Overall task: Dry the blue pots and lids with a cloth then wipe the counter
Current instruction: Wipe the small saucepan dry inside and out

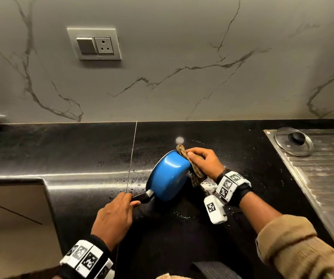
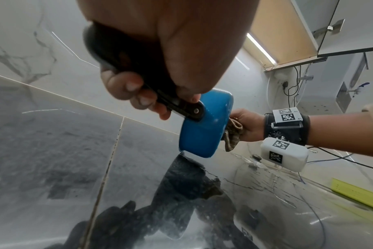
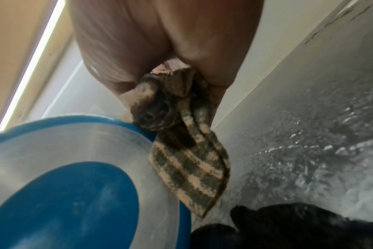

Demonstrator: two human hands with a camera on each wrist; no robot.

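My left hand (image 1: 114, 215) is wrapped around the black handle (image 1: 142, 197) of the blue pot (image 1: 169, 175), holding it tipped on its side just above the wet black counter (image 1: 81, 150). Beyond it, my right hand (image 1: 204, 162) grips the checked cloth (image 1: 190, 164), pressing it against the pot's rim. Farther right, a glass lid (image 1: 293, 140) lies on the steel draining board (image 1: 327, 174).

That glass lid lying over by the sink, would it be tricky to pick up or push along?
Probably somewhat. The glass lid lies flat on the ribbed metal drainboard, so its thin rim likely offers little to grip; the black knob on top looks the easier hold. Being glass, it is likely fragile if dropped. Pushed, it would probably slide rather than roll.
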